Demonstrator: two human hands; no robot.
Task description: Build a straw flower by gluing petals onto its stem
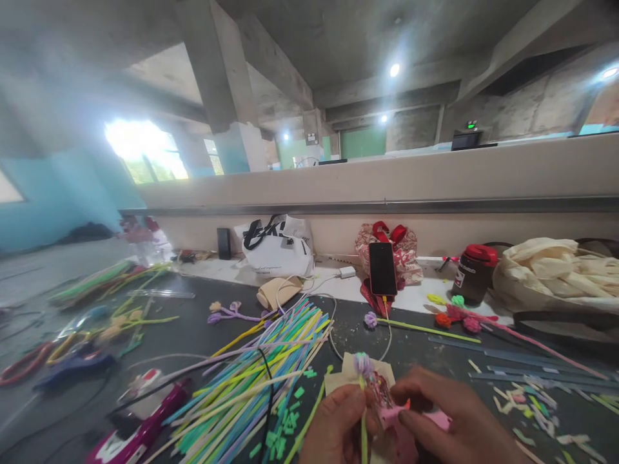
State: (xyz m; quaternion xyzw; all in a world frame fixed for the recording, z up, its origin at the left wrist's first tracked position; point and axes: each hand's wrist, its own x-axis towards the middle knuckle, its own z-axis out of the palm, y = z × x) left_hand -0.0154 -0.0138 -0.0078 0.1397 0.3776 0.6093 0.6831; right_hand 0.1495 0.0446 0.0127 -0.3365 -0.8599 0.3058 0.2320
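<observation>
At the lower middle, my left hand is closed, pinching the light green stem of a pipe-cleaner flower with a lilac and mint head. My right hand curls its thumb and fingers round a small pink object close beside that stem; its exact kind is unclear. Between and behind my fingers lies a beige piece of card or cloth, partly covered. To the left is a big pile of coloured pipe cleaners, with cut green bits scattered beside it.
A finished lilac flower lies behind my hands. A charging phone leans on a red-patterned bag. Further right are a dark jar with a red lid, clear strips and pale scraps. A magenta tool and cables lie left.
</observation>
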